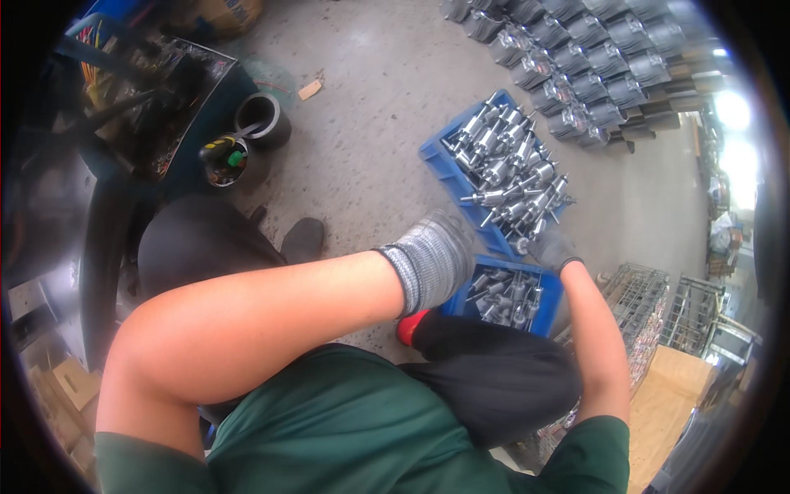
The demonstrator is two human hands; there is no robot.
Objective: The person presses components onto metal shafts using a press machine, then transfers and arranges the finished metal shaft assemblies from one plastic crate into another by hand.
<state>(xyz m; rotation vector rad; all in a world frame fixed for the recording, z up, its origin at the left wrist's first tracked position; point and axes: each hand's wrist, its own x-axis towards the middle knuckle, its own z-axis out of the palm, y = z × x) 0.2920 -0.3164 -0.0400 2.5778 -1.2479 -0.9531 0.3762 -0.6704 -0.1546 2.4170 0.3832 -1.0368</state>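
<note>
My left hand [440, 247], in a grey knitted glove, reaches across to the left side of two blue crates. Its fingers are smeared by motion, so what they hold cannot be told. At the near right corner of the far blue crate [444, 169], my gloved right hand [553, 247] is closed beside shiny metal parts; what lies inside its fingers is hidden. That crate is heaped with silver cylindrical parts [514, 169] with thin shafts. Similar parts [498, 298] lie lower down in the near blue crate [543, 313].
Stacked silver metal parts [588, 70] stand at the far right. Wire mesh cages [638, 300] and a wooden board [671, 395] are on the near right. At left are a dark cylindrical pot [263, 121], a small container [225, 165] and a dark green-sided bin [210, 103]. A cardboard tag [310, 89] lies on the floor.
</note>
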